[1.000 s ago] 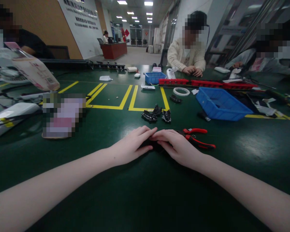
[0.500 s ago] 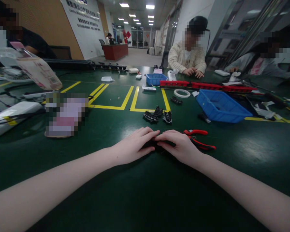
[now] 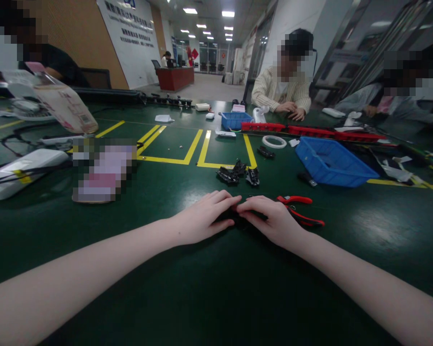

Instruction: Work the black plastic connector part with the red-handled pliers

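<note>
Low over the green table, my left hand (image 3: 208, 217) and my right hand (image 3: 270, 217) meet at the fingertips. Both have their fingers bent round something dark, mostly hidden beneath them, whose kind I cannot make out. Just beyond my right hand lies a pair of pliers with red and black handles (image 3: 299, 199), its jaws hidden behind the hand. Farther out, several crumpled-looking black pieces (image 3: 228, 175) rest together by the yellow tape (image 3: 211, 165). Another black piece (image 3: 266, 152) lies apart from them.
To the right sits a blue bin (image 3: 335, 163), with a black USB-type plug (image 3: 306, 179) beside it. A tape roll (image 3: 274, 142) and red strips (image 3: 310, 130) lie beyond. At left are a phone (image 3: 106, 173), a bottle (image 3: 65, 103) and a white box (image 3: 25, 173). Other people sit around the table.
The whole view has shifted slightly, with things appearing a little right and lower. My hands stay together in nearly the same pose; the fingertips have moved only slightly.
</note>
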A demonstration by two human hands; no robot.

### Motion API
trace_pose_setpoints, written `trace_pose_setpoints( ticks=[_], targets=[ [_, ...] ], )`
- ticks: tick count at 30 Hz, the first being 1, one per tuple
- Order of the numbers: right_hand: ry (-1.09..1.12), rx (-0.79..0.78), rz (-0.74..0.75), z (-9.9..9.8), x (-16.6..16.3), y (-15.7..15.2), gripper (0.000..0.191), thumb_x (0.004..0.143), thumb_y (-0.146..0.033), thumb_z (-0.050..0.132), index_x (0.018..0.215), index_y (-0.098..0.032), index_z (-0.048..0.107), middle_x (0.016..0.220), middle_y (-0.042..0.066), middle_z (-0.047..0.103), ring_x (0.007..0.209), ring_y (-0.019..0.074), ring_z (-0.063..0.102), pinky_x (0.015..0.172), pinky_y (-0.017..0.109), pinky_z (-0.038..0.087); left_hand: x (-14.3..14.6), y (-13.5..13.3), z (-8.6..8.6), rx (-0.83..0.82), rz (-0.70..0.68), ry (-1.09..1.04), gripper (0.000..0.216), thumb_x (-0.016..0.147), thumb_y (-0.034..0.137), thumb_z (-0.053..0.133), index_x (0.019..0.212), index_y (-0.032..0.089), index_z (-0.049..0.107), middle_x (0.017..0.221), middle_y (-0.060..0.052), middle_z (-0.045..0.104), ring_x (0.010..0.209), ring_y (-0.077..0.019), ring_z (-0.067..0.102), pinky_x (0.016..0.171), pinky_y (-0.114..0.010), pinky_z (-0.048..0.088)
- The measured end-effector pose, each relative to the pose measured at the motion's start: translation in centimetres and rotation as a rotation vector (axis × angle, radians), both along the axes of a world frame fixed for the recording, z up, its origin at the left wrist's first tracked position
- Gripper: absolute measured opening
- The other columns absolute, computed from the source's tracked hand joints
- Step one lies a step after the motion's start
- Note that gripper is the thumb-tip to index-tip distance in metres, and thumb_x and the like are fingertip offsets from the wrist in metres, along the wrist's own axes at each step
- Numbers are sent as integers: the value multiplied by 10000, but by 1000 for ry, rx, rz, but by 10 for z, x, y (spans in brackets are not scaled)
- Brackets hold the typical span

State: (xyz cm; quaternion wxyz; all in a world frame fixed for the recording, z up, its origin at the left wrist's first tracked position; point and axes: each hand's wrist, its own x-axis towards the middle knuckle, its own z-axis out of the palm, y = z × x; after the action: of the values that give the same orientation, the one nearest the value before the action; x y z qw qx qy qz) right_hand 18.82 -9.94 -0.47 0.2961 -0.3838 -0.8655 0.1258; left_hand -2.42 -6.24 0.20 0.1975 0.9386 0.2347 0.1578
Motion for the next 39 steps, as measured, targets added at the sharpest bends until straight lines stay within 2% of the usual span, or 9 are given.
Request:
trace_pose_setpoints(
  ticks=[5, 10, 13, 15, 18, 22, 26, 31, 39],
  targets=[
    [-28, 187, 8, 4, 5, -2, 190, 888, -175, 507, 1043, -213, 610, 1021, 35, 700, 962, 156, 625, 863, 348, 480, 0, 0, -1, 6, 8, -21, 511, 905, 246, 540, 1368, 151, 349, 1216, -109, 505, 1094, -221, 495, 955, -388, 456],
    [-216, 271, -129, 9, 32, -8, 317, 887, -244, 514, 1203, -228, 535, 1148, 68, 657, 1061, 202, 591, 944, 439, 429, -1, -2, 0, 13, 16, -4, 483, 911, 251, 525, 1363, 175, 370, 1212, -94, 500, 1072, -213, 505, 927, -381, 475],
    [-388, 236, -291, 6, 57, -13, 498, 837, -435, 571, 1268, -197, 493, 1271, 113, 577, 1162, 271, 520, 962, 496, 404, -2, -3, 0, -10, 31, 5, 494, 909, 281, 532, 1364, 176, 372, 1232, -93, 479, 1067, -206, 507, 927, -371, 479],
    [-432, 178, -393, 1, 69, -15, 577, 813, -523, 563, 1264, -171, 487, 1258, 137, 566, 1140, 289, 524, 919, 485, 435, -2, -4, 1, -19, 41, 11, 478, 902, 312, 543, 1340, 181, 402, 1232, -94, 473, 1062, -210, 508, 919, -375, 483],
    [-462, 123, -460, -4, 76, -12, 455, 847, -536, 499, 1117, -174, 554, 1119, 130, 597, 975, 266, 577, 803, 439, 478, -1, -4, 3, -5, 55, 31, 386, 898, 336, 549, 1249, 186, 491, 1208, -88, 482, 1064, -222, 496, 911, -389, 477],
    [-448, 130, -453, -2, 72, -8, 368, 865, -524, 470, 966, -182, 561, 968, 102, 598, 842, 230, 579, 706, 380, 483, 1, -4, 5, 7, 82, 69, 331, 909, 357, 529, 1190, 183, 527, 1192, -76, 490, 1056, -223, 486, 890, -380, 469],
    [-413, 203, -411, 10, 65, -12, 329, 873, -488, 466, 925, -173, 549, 930, 100, 600, 796, 210, 579, 657, 343, 482, 2, -5, 7, 20, 85, 75, 304, 943, 367, 464, 1153, 158, 534, 1154, -73, 520, 1025, -211, 496, 873, -365, 453],
    [-379, 312, -344, 20, 54, -24, 293, 852, -455, 503, 921, -176, 559, 911, 100, 611, 749, 195, 587, 629, 322, 476, 3, -6, 8, 53, 75, 76, 279, 938, 366, 473, 1102, 147, 527, 1042, -72, 585, 945, -211, 532, 845, -370, 434],
    [-393, 269, -310, 19, 50, -27, 323, 864, -474, 482, 897, -171, 587, 882, 94, 625, 694, 174, 585, 589, 300, 471, 3, -5, 7, 61, 35, 97, 283, 953, 370, 443, 1119, 160, 534, 1031, -66, 593, 933, -205, 551, 808, -337, 429]
  ],
)
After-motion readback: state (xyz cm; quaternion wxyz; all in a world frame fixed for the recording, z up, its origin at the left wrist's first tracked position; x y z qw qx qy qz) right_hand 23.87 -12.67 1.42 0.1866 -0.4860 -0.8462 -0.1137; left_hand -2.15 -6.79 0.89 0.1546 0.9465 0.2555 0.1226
